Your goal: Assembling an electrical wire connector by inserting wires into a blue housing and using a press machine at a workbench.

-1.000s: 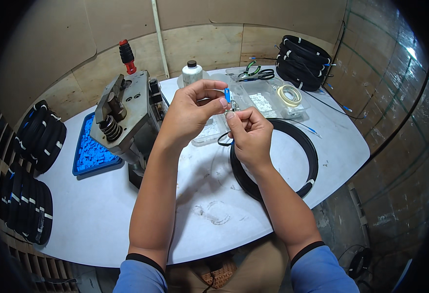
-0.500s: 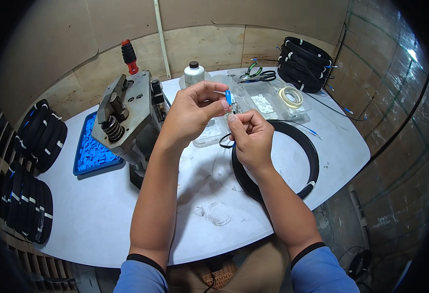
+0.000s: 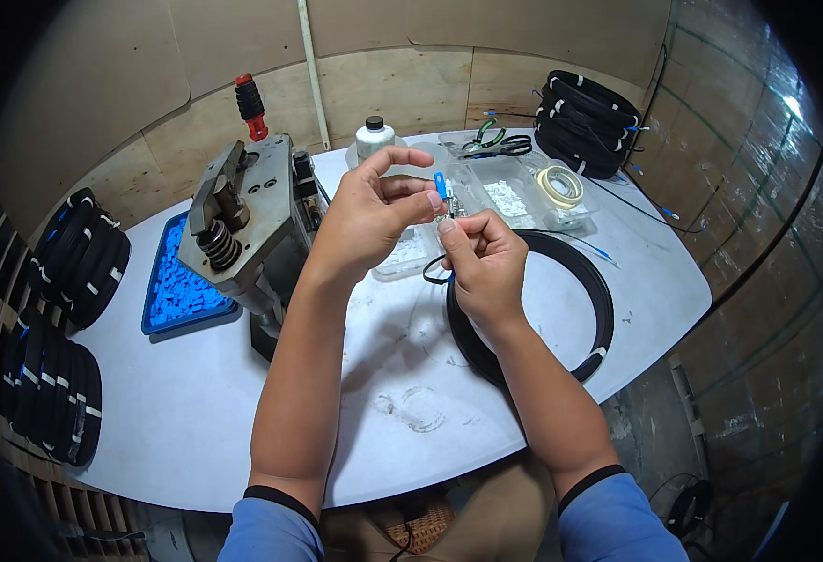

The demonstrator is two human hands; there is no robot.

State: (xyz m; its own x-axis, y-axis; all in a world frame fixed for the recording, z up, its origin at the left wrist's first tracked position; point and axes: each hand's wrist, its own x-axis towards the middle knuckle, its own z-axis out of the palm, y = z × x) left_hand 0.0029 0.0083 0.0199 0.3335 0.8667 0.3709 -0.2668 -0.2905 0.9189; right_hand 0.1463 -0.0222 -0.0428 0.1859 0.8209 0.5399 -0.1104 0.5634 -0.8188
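A small blue connector piece (image 3: pixel 440 183) stands upright between the fingers of my left hand (image 3: pixel 370 211), thumb pressed against its lower part. Just below it, my right hand (image 3: pixel 486 267) pinches the end of a thin black cable (image 3: pixel 434 272). The two fingertips nearly meet, and the small metallic-looking bit between them is too fine to make out. From my right hand the cable curves toward a black cable coil (image 3: pixel 602 300) that lies on the table under my right forearm, bound with white tape.
A metal press (image 3: pixel 243 201) with a red-black handle stands at left, beside a blue tray (image 3: pixel 154 318) of blue connector pieces. Beyond my hands are clear boxes (image 3: pixel 514 173) of small parts, a tape roll (image 3: pixel 559 187), scissors (image 3: pixel 514 145) and a white bottle (image 3: pixel 374 140). Stacked coils (image 3: pixel 587 126) sit far right.
My left index finger has lifted off the top of the blue connector, which stays held against the thumb. The right hand is almost unmoved.
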